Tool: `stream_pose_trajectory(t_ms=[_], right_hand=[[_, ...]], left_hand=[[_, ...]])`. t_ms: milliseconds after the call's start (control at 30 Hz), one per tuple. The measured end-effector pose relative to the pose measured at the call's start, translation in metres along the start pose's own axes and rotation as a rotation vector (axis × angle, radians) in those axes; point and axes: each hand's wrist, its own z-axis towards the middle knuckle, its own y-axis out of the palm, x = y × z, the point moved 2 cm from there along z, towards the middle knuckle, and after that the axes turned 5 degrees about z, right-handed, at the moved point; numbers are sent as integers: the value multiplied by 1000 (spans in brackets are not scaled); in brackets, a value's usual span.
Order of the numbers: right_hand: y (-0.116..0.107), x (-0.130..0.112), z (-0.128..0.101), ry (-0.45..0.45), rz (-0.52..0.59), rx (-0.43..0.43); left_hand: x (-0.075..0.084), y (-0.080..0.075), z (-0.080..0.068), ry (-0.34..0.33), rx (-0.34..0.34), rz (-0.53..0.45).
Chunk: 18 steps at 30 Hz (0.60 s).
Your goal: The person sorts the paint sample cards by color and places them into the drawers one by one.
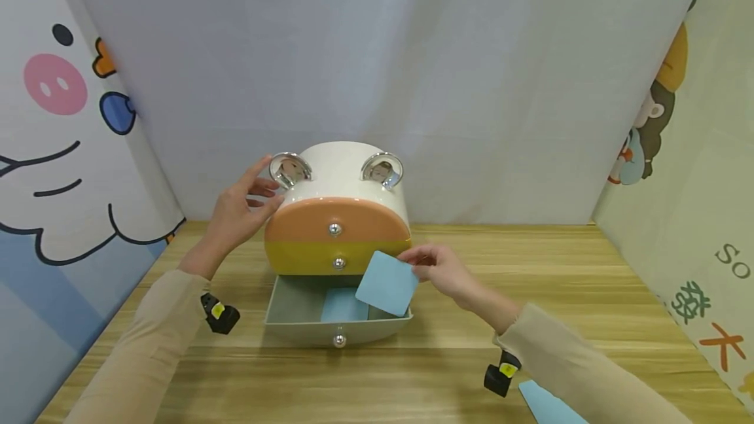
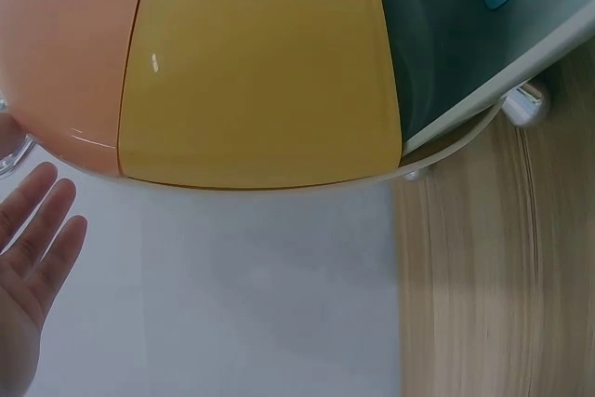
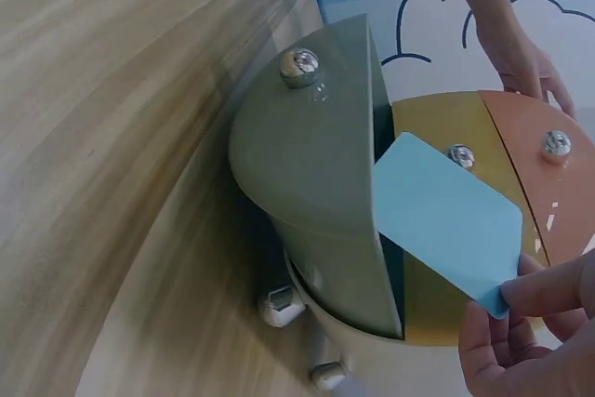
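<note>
A small rounded cabinet with orange, yellow and grey-green drawer fronts stands on the table. Its lowest drawer is pulled out, and a light blue card lies inside. Above that drawer's right side, my right hand pinches another light blue square card by one corner, the card tilted. The right wrist view shows thumb and fingers on the corner of this card. At the cabinet's upper left my left hand rests with fingers spread beside the silver ring-shaped ear.
Another light blue piece lies on the wooden table near the front right, partly under the right sleeve. A pale curtain hangs behind the cabinet. Printed cartoon panels stand at the left and right.
</note>
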Motion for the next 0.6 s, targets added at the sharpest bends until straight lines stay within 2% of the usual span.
stream_pose_trajectory(t_ms=[100,333,600], right_hand=[[10,7,1,-8,-28,-30],[26,15,2,-93,-161,-70],[20,13,-1,-120,-172,-47]], left_hand=[[0,0,0,-1,0,-3],[0,2,-1,1,-2,-1],[0,0,-1,0,0,10]])
